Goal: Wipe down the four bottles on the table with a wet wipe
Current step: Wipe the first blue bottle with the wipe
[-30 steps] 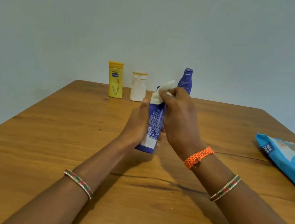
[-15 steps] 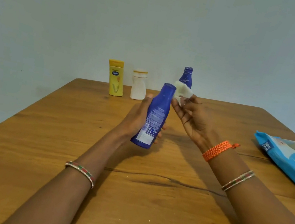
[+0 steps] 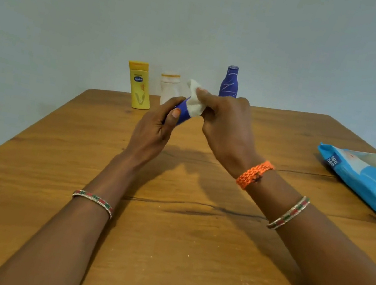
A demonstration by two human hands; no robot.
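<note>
A: Where's the blue bottle (image 3: 182, 112)?
B: Above the surface (image 3: 165, 238), gripped by the left hand (image 3: 152, 131).
A: And the right hand (image 3: 227, 126)?
B: Pinching the wipe (image 3: 195, 102) against that bottle's end. Three bottles stand behind it.

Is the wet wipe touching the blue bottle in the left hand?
Touching. The head view shows the right hand pressing the wet wipe onto the blue bottle, gripped by the left hand.
</note>
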